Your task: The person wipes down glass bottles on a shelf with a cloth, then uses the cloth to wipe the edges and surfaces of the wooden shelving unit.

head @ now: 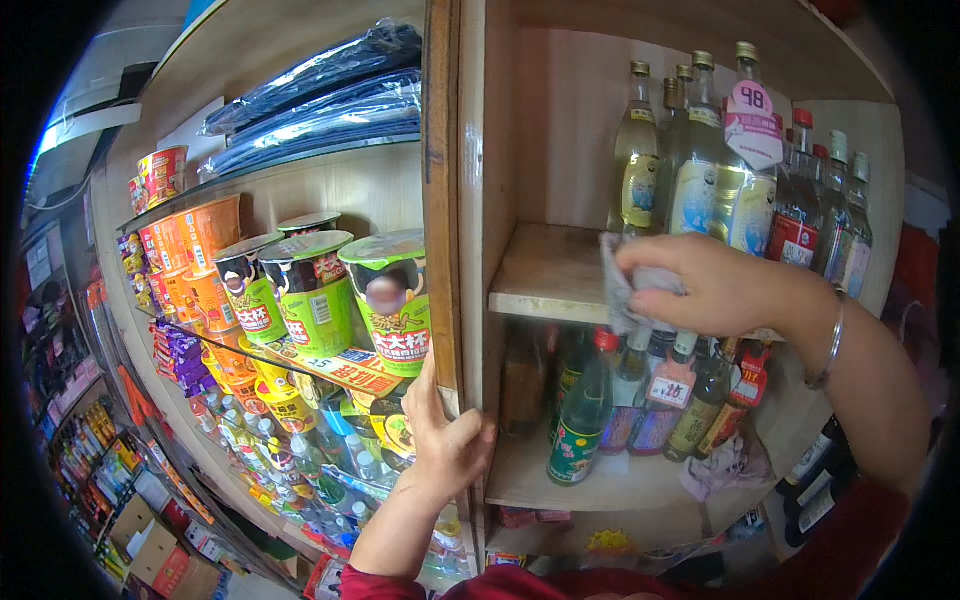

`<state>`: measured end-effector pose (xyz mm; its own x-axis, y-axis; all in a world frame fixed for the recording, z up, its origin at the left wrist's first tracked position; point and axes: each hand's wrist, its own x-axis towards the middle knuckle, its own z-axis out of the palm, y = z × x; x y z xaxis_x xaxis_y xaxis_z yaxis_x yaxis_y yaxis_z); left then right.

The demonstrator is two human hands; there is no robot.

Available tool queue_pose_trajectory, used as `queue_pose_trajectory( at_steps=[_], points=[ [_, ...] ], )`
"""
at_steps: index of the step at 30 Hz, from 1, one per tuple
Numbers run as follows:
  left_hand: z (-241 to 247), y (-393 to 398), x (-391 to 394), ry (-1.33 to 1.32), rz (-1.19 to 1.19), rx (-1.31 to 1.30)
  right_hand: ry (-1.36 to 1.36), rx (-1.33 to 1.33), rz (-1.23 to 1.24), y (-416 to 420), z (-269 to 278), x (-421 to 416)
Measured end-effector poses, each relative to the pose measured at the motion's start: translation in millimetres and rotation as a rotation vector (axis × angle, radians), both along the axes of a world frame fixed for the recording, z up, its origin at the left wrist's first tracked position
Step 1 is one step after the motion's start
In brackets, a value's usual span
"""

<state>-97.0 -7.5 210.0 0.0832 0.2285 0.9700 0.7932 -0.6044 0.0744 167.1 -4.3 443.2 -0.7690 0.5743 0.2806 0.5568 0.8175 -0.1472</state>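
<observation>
My right hand (697, 281) grips a crumpled pale grey cloth (619, 300) against the front of the upper wooden shelf board (551, 262) in the right cabinet bay. Behind the hand stand clear liquor bottles (637, 169) with gold caps; a pink price tag (752, 124) hangs on one. My left hand (450, 439) holds the edge of the brown wooden upright (444, 225) between the two bays, its index finger pointing up. Close to that finger is a green instant-noodle cup (394, 315) on a glass shelf.
Below the board, a green-labelled bottle (581, 420) stands at the front of several bottles. A crumpled pinkish cloth (727, 469) lies beside them. Orange noodle cups (210, 232) and plastic-wrapped dark packs (322, 105) fill the left bay. Cardboard boxes (161, 551) sit at lower left.
</observation>
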Motion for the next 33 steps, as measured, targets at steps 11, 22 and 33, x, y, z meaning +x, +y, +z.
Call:
queue_pose_trajectory(
  at_steps=[11,22,33],
  points=[
    [5.6,0.7,-1.3,0.029,0.003,0.09,-0.058,0.069,-0.064,70.6,5.4,-54.2],
    [6.2,-0.4,-6.0,0.046,-0.037,0.08,-0.857,0.609,-0.102,223.4,34.9,-117.7],
    [5.4,-0.2,-8.0,0.035,-0.057,0.06,-0.691,0.253,-0.33,201.3,18.4,-117.6]
  ],
)
